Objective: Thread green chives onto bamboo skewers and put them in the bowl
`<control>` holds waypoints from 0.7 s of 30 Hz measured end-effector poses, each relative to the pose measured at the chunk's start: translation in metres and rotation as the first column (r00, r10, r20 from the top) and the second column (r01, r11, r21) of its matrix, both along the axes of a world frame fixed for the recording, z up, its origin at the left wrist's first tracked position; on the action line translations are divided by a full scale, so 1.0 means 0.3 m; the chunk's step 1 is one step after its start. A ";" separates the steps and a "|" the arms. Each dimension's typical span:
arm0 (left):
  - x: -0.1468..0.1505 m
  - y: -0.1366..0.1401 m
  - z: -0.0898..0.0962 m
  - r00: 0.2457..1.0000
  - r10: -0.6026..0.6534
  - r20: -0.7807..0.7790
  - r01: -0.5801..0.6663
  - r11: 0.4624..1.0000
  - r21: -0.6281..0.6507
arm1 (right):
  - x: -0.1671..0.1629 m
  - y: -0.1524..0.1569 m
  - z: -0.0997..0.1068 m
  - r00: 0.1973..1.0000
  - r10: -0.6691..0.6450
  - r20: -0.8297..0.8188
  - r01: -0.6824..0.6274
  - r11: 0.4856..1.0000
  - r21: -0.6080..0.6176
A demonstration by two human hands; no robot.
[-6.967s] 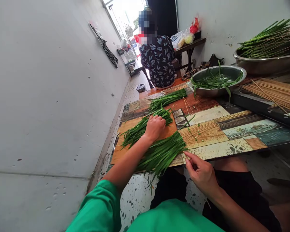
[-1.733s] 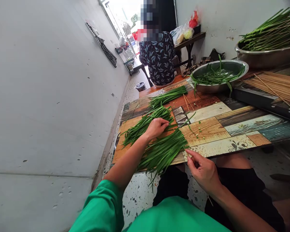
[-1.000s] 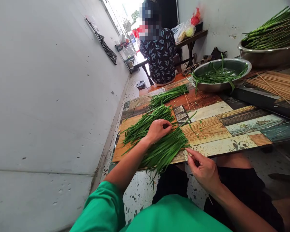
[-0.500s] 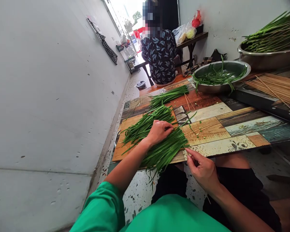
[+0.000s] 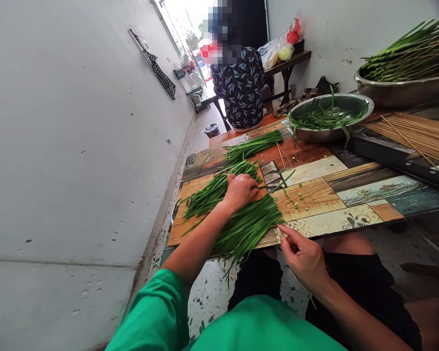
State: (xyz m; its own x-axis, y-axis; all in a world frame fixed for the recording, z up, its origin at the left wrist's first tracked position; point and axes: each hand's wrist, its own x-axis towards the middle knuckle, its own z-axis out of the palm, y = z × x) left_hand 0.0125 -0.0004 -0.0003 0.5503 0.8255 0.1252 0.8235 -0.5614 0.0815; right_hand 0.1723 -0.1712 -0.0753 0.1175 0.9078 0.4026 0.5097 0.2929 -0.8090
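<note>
The left hand point(image 5: 241, 190) curls its fingers down between the far greens point(image 5: 212, 192) and near greens point(image 5: 250, 222); whether they grip any is unclear. The right hand point(image 5: 304, 261) pinches a stick point(image 5: 312, 303), just beside the near greens. Beyond both hands sits a bowl point(image 5: 327, 135).

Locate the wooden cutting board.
In the head view, the cutting board is mid-frame at the left end of the table, partly under garlic chives, with the left hand over it.

Wood-patterned table point(image 5: 310, 192) with greens point(image 5: 254, 145), cutting board point(image 5: 179, 231), bowls point(image 5: 320, 135), knife point(image 5: 395, 157), skewers point(image 5: 420, 134)
</note>
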 end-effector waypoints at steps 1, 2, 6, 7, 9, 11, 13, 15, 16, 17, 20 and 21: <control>0.002 0.000 -0.002 1.000 0.003 0.010 -0.003 1.000 -0.012 | 0.000 -0.001 0.001 1.000 -0.004 0.004 0.004 1.000 0.003; 0.003 0.000 -0.003 1.000 0.002 0.022 -0.002 1.000 -0.027 | 0.000 -0.001 0.002 1.000 -0.008 0.008 0.008 1.000 0.005; 0.002 -0.014 0.004 0.996 0.023 0.087 -0.015 0.996 -0.090 | -0.001 -0.003 0.011 1.000 -0.017 0.016 0.017 1.000 0.015; 0.002 -0.020 0.006 0.993 0.043 0.110 -0.032 0.994 -0.106 | -0.002 -0.002 0.013 1.000 -0.018 0.015 0.018 1.000 0.016; 0.001 -0.034 0.011 0.984 0.093 0.152 -0.072 0.988 -0.135 | -0.004 0.000 0.015 1.000 -0.022 0.015 0.021 1.000 0.017; 0.002 -0.047 0.016 0.974 0.129 0.186 -0.099 0.982 -0.162 | -0.005 0.003 0.015 0.999 -0.027 0.019 0.027 0.999 0.018; 0.002 -0.056 0.020 0.967 0.145 0.209 -0.105 0.976 -0.189 | -0.005 0.004 0.014 0.999 -0.032 0.023 0.032 0.999 0.021; 0.002 -0.062 0.025 0.962 0.155 0.225 -0.109 0.973 -0.205 | -0.004 0.004 0.014 0.999 -0.029 0.025 0.028 0.999 0.021; 0.002 -0.064 0.028 0.961 0.158 0.229 -0.110 0.972 -0.207 | -0.004 0.003 0.015 0.999 -0.024 0.024 0.024 1.000 0.019; 0.003 -0.066 0.030 0.960 0.160 0.229 -0.113 0.972 -0.207 | -0.004 0.003 0.015 1.000 -0.021 0.021 0.021 1.000 0.016; 0.004 -0.070 0.037 0.960 0.163 0.227 -0.116 0.972 -0.206 | -0.005 0.003 0.015 1.000 -0.021 0.009 0.021 1.000 0.006; 0.005 -0.072 0.038 0.960 0.164 0.229 -0.116 0.971 -0.208 | -0.005 0.003 0.015 1.000 -0.023 0.006 0.023 1.000 0.006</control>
State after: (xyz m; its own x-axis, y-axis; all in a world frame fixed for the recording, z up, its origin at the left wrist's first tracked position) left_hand 0.0140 -0.0219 0.0112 0.4004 0.9134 0.0731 0.8343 -0.3964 0.3832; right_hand 0.1707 -0.1703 -0.0707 0.1359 0.9024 0.4089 0.5210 0.2860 -0.8042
